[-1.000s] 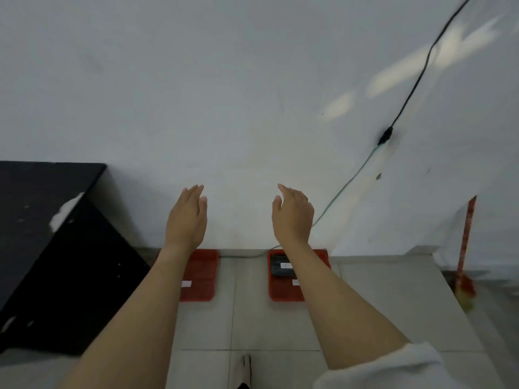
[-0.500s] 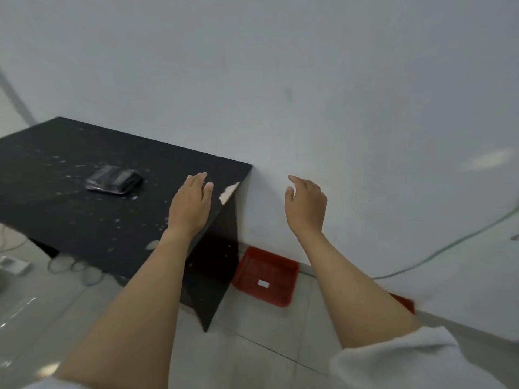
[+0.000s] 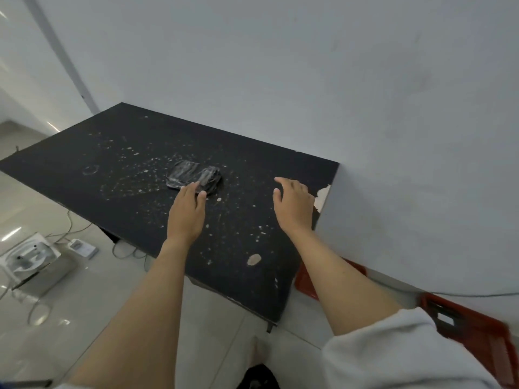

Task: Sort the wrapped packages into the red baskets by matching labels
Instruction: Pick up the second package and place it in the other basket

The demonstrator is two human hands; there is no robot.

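A dark package wrapped in shiny plastic (image 3: pixel 193 177) lies on the black table (image 3: pixel 134 175). My left hand (image 3: pixel 186 213) is flat and open above the table, its fingertips at the package's near edge; I cannot tell whether they touch it. My right hand (image 3: pixel 293 204) hovers open near the table's right edge, holding nothing. Two red baskets stand on the floor by the wall: one (image 3: pixel 306 282) half hidden under the table's right corner, the other (image 3: pixel 477 332) further right with a white label on its rim.
The white wall runs behind the table. On the tiled floor at left stand a metal box (image 3: pixel 36 262), a white power strip (image 3: pixel 82 247) and loose cables. The table's right edge has chipped paint (image 3: pixel 321 199). A cable (image 3: pixel 471 294) runs along the wall's base.
The view has swung left from the baskets to the table. Both hands now hang over the tabletop, and the left hand has come up to the wrapped package.
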